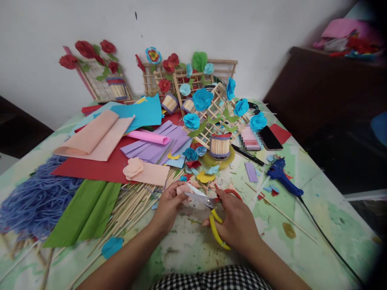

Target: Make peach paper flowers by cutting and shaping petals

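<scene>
The left hand (169, 205) pinches a small pink paper piece (182, 188) between its fingers — at the scissors' open blades. The right hand (237, 219) grips the scissors (209, 202), fingers curled round the handles — both above the table (178, 257), near the yellow paper flower (205, 177).

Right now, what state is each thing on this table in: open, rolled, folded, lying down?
Scissors, blades parted, in the right hand.
Small peach paper, pinched in the left hand.
Pink paper, rolled.
Large peach paper, folded over.
Blue yarn, loosely heaped.
Glue gun, lying down, cord attached; whether it is hot, I can't tell.
Phone, lying flat, screen dark.
</scene>
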`<state>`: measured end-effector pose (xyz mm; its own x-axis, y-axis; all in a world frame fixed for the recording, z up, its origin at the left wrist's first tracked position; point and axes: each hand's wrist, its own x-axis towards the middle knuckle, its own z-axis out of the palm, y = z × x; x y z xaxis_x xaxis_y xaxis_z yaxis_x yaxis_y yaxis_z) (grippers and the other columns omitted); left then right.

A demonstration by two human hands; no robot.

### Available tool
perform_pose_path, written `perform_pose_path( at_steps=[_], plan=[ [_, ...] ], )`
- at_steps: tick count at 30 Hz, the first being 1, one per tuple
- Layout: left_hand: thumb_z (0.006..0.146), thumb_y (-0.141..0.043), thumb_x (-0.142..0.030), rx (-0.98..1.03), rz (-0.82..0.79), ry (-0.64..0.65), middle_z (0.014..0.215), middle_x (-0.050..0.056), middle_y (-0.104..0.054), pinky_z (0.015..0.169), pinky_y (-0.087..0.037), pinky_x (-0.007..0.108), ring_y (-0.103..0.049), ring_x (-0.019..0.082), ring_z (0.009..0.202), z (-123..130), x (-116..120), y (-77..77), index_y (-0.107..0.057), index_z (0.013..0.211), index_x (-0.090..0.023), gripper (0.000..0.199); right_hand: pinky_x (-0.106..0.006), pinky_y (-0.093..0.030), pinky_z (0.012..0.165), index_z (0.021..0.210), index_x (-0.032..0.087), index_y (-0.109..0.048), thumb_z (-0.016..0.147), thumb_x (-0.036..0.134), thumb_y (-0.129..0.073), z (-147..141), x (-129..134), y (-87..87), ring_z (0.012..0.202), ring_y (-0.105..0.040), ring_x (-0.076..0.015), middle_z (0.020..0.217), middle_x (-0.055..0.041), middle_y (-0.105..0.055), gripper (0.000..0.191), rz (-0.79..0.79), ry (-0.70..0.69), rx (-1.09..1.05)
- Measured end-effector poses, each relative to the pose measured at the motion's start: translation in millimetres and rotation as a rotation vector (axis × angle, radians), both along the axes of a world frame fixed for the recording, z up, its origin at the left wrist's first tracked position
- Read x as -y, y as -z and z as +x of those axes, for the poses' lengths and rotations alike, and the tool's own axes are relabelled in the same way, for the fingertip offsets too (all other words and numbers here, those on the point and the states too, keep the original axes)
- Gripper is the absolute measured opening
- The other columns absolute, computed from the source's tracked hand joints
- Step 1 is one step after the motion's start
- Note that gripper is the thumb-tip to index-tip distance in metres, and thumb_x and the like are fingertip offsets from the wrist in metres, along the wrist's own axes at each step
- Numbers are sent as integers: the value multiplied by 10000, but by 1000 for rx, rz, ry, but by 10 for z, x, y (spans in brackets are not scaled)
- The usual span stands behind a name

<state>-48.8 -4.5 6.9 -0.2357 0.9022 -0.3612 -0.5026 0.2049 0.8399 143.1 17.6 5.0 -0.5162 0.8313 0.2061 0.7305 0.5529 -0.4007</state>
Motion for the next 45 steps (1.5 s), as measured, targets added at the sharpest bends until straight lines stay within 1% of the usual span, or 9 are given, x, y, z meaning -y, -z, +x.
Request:
perform_pose_path(
  at_steps=[3, 7, 11, 15, 19, 25, 33, 39, 45],
  plan=[
    [633, -669, -207, 36, 49, -2, 614, -27, -560, 528, -372, 184, -478, 76, 540, -10, 6, 0, -622, 736, -163, 121, -377, -498, 728, 1213, 106, -491, 714, 409, -608, -12, -16, -15, 842, -604, -263, 906, -129, -634, 595, -4, 4, 23],
    [648, -706, -309, -2, 71, 2, 576, -26, -540, 486, -334, 186, -447, 77, 515, -13, 5, 13, -621, 720, -158, 187, -364, -502, 732, 1232, 111, -486, 725, 415, -597, -19, -24, -25, 859, -606, -256, 930, -129, -636, 601, -36, 3, 41],
    [575, -765, -285, -63, 66, -26, 595, -25, -576, 493, -344, 188, -466, 83, 527, -11, 9, 35, -640, 748, -159, 248, -359, -498, 709, 1220, 114, -500, 735, 420, -591, -21, -17, -13, 842, -611, -252, 951, -134, -641, 581, -50, -19, 65],
    [540, -786, -281, -74, 41, -65, 632, -16, -611, 511, -368, 194, -497, 97, 551, -18, 12, 49, -658, 775, -162, 292, -353, -491, 682, 1210, 111, -513, 737, 422, -592, -24, -17, -11, 800, -618, -248, 904, -123, -648, 571, -58, -24, 68],
    [571, -770, -288, -91, 46, -51, 630, -16, -608, 514, -367, 195, -495, 97, 550, -27, 17, 44, -665, 756, -164, 247, -335, -484, 648, 1194, 122, -528, 736, 428, -588, -23, -20, -23, 741, -619, -234, 838, -102, -649, 554, -66, -19, 62],
    [571, -768, -300, -122, 55, -51, 636, -16, -604, 534, -373, 207, -498, 104, 558, -25, 23, 21, -666, 742, -173, 236, -332, -488, 640, 1188, 121, -536, 737, 424, -587, -16, -10, -10, 724, -620, -228, 853, -109, -659, 545, -65, -28, 46],
    [593, -759, -311, -128, 92, -30, 597, -24, -580, 534, -371, 202, -476, 91, 528, -23, 17, 40, -657, 728, -171, 220, -332, -496, 651, 1177, 109, -550, 742, 431, -575, -14, -12, -36, 732, -630, -231, 877, -119, -669, 542, -90, -34, 43],
    [604, -751, -324, -140, 87, -8, 583, -16, -580, 520, -364, 205, -477, 98, 517, -36, 18, 55, -652, 723, -163, 223, -306, -472, 595, 1159, 114, -558, 747, 431, -570, -16, 2, -63, 674, -619, -216, 796, -94, -665, 520, -110, -29, 47],
    [641, -730, -317, -251, 109, 48, 600, 1, -610, 523, -375, 199, -500, 104, 535, -108, 7, 90, -667, 721, -159, 188, -279, -448, 563, 1127, 141, -563, 751, 422, -568, -9, -8, -91, 647, -608, -200, 781, -80, -667, 470, -123, -30, 48]
  ],
)
